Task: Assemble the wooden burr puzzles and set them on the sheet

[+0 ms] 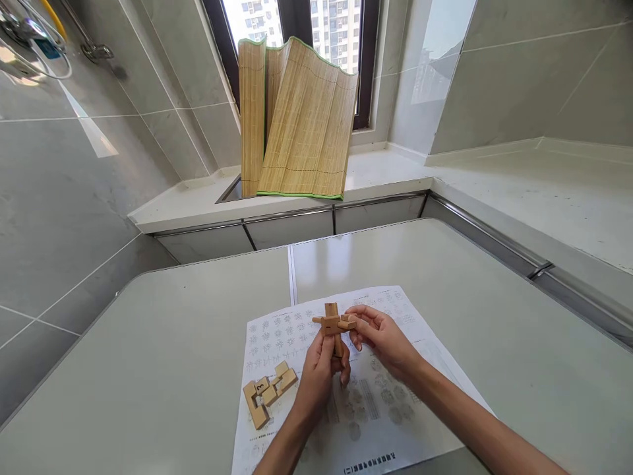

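Observation:
Above the printed sheet (356,455) I hold a partly joined wooden burr puzzle (330,324), its notched pieces crossing each other. My left hand (321,369) is closed round its lower upright piece. On the right side, my right hand (378,336) pinches the end of a piece that sticks out of the cluster. The fingertips hide part of that end. To the left of my left hand, several loose notched wooden puzzle pieces (256,414) lie on the sheet, touching or close together. One of them bears a dark number 3.
The sheet, printed with rows of small diagrams, lies on a pale glossy table (163,369). Behind it runs a white ledge (386,175) with a folded bamboo mat (306,125) leaning at the window. Grey tiled walls (74,198) stand at both sides; a metal fixture (30,39) is at upper left.

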Action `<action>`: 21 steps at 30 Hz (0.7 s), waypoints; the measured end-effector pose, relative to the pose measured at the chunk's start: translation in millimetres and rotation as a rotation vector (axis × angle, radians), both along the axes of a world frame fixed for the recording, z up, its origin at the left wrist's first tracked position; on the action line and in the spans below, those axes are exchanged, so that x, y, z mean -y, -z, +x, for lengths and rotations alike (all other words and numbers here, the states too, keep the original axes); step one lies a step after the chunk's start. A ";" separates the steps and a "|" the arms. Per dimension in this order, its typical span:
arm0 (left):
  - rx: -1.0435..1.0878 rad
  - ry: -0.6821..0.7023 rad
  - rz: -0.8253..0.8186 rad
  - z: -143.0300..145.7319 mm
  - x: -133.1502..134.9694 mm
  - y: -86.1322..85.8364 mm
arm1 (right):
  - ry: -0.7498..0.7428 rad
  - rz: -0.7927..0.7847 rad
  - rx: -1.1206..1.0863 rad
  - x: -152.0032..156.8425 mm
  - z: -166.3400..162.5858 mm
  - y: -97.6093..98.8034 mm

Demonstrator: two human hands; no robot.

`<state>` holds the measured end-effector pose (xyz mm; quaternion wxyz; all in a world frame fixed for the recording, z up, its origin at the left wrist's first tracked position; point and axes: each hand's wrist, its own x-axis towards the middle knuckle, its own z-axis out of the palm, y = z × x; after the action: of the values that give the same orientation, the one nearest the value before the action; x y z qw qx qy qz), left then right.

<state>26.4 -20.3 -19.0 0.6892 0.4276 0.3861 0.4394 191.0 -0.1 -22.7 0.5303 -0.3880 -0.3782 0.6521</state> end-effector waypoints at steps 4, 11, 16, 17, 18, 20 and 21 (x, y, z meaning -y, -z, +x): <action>0.033 0.062 0.002 -0.4 0.5 -3.0 | -0.009 -0.016 -0.057 0.9 0.8 -3.2; 0.053 0.186 -0.028 -0.9 3.7 -7.9 | 0.068 -0.036 -0.057 -0.1 4.2 2.7; 0.097 0.250 -0.062 -4.4 2.2 -4.3 | 0.072 -0.056 -0.016 -0.6 5.5 8.6; 0.102 0.276 -0.069 -5.3 2.2 -4.6 | 0.063 -0.069 -0.020 -0.6 5.1 8.5; 0.102 0.304 -0.074 -6.4 2.4 -5.2 | 0.048 -0.084 -0.022 -0.5 4.6 8.0; 0.088 0.362 -0.083 -8.3 3.3 -6.9 | -0.004 -0.123 -0.013 -0.5 3.6 6.1; 0.079 0.385 -0.089 -9.1 3.8 -7.8 | -0.035 -0.142 -0.003 -0.5 3.3 5.2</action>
<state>17.2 -24.1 -11.2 0.7933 0.4452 0.2890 0.2982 194.4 0.4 -27.8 0.4906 -0.4172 -0.3371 0.6867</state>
